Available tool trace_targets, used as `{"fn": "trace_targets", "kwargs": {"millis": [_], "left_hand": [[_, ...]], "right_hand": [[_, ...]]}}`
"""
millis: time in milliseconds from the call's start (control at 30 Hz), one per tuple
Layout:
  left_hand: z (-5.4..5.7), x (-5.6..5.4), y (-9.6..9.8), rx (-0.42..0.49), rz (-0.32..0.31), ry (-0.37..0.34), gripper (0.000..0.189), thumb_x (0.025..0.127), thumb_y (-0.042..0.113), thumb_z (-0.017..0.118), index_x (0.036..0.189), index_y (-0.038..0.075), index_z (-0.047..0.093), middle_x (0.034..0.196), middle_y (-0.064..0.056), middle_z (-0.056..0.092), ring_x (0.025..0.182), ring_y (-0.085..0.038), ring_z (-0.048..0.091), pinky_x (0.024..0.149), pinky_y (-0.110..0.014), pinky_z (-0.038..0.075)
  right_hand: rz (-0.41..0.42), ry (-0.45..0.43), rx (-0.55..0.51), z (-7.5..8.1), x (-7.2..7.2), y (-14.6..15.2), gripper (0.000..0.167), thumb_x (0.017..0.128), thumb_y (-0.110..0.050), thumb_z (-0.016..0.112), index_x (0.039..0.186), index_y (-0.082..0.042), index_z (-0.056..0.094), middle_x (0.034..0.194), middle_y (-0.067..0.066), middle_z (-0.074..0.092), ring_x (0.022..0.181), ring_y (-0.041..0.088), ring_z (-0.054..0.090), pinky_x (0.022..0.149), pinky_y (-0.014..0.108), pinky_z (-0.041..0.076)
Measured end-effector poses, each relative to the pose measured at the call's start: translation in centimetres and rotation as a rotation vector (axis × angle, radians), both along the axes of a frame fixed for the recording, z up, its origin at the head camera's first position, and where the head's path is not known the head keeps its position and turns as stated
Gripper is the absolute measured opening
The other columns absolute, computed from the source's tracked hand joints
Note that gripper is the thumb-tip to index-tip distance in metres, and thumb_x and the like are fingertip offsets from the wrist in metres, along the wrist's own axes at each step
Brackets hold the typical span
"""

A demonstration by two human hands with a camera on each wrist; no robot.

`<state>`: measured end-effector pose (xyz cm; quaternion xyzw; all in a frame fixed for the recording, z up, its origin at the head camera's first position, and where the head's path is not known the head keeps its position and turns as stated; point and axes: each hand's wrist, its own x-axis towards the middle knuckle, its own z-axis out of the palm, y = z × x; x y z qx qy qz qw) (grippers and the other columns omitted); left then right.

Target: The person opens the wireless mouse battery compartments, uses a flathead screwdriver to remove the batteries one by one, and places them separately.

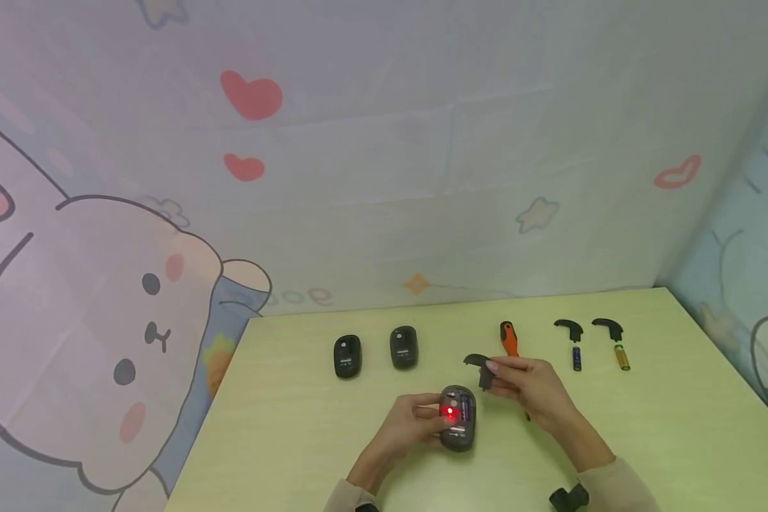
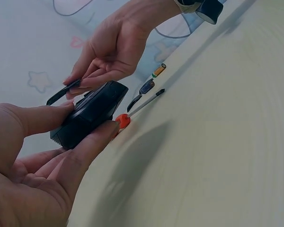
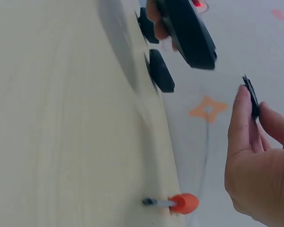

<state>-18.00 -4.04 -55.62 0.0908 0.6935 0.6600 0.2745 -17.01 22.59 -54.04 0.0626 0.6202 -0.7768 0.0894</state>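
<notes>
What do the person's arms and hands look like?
The left hand and right hand wear no gloves. Pale beige fabric sleeves stop short of the hands. A chunky black device sits by the right sleeve; a small black piece shows at the left one.

held mouse & cover – smooth plas.; metal screwdriver shaft; backdrop – cloth

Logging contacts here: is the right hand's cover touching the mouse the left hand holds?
Apart: the right wrist view shows backdrop between cover and mouse.
</notes>
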Motion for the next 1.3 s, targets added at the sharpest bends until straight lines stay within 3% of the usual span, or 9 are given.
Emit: {"fn": "trace_targets", "kwargs": {"millis": [167, 333, 533, 833, 1033, 1300], "left_hand": [[-0.2, 0.0, -0.4, -0.004, 0.001, -0.009, 0.057, 0.091, 0.001, 0.077, 0.144, -0.007, 0.058, 0.115, -0.027, 0.077, 0.091, -0.026, 0.079, 0.071, -0.031, 0.068], [-0.4, 0.1, -0.7, 0.002, -0.006, -0.011, 0.06, 0.091, 0.005, 0.079, 0.145, -0.007, 0.055, 0.113, -0.025, 0.078, 0.091, -0.026, 0.08, 0.074, -0.032, 0.068], [-0.6, 0.2, -1.0, 0.02, 0.004, -0.021, 0.057, 0.091, 0.003, 0.078, 0.144, -0.007, 0.057, 0.113, -0.026, 0.078, 0.092, -0.028, 0.08, 0.076, -0.033, 0.068], [-0.8, 0.5, -1.0, 0.037, 0.017, -0.053, 0.052, 0.092, -0.002, 0.075, 0.142, -0.006, 0.06, 0.117, -0.027, 0.077, 0.09, -0.024, 0.079, 0.074, -0.032, 0.068], [-0.8, 0.5, -1.2, 0.023, 0.024, -0.048, 0.053, 0.093, -0.002, 0.073, 0.144, -0.006, 0.058, 0.12, -0.026, 0.076, 0.094, -0.023, 0.079, 0.075, -0.034, 0.068], [-0.9, 0.6, -1.4, 0.016, 0.035, -0.067, 0.052, 0.092, -0.001, 0.075, 0.141, -0.006, 0.06, 0.118, -0.026, 0.077, 0.094, -0.025, 0.079, 0.077, -0.034, 0.068]], "right_hand": [[0.041, 0.03, 0.012, 0.5, 0.0, 1.6, 0.054, 0.102, -0.013, 0.069, 0.145, 0.014, 0.051, 0.117, 0.001, 0.07, 0.097, 0.012, 0.076, 0.095, 0.029, 0.064], [0.016, 0.042, 0.037, 0.9, -0.1, 3.2, 0.054, 0.101, -0.015, 0.072, 0.145, 0.01, 0.054, 0.117, -0.002, 0.069, 0.097, 0.012, 0.076, 0.093, 0.028, 0.065], [-0.003, 0.073, 0.033, 1.3, 0.0, 5.7, 0.039, 0.101, -0.012, 0.071, 0.135, 0.004, 0.066, 0.11, -0.007, 0.075, 0.095, 0.01, 0.077, 0.09, 0.026, 0.065], [-0.016, 0.09, 0.112, 2.3, 0.1, 10.8, 0.025, 0.102, -0.011, 0.069, 0.126, -0.008, 0.075, 0.111, -0.011, 0.07, 0.094, 0.009, 0.076, 0.088, 0.023, 0.065], [-0.035, 0.122, -0.051, 2.7, 0.1, 14.8, 0.023, 0.103, -0.002, 0.064, 0.115, -0.014, 0.079, 0.108, -0.008, 0.075, 0.096, 0.01, 0.078, 0.087, 0.025, 0.065], [-0.112, 0.119, -0.207, 1.6, 0.0, 19.0, 0.032, 0.104, 0.005, 0.057, 0.106, -0.012, 0.083, 0.101, -0.002, 0.081, 0.09, 0.013, 0.079, 0.082, 0.025, 0.066]]}}
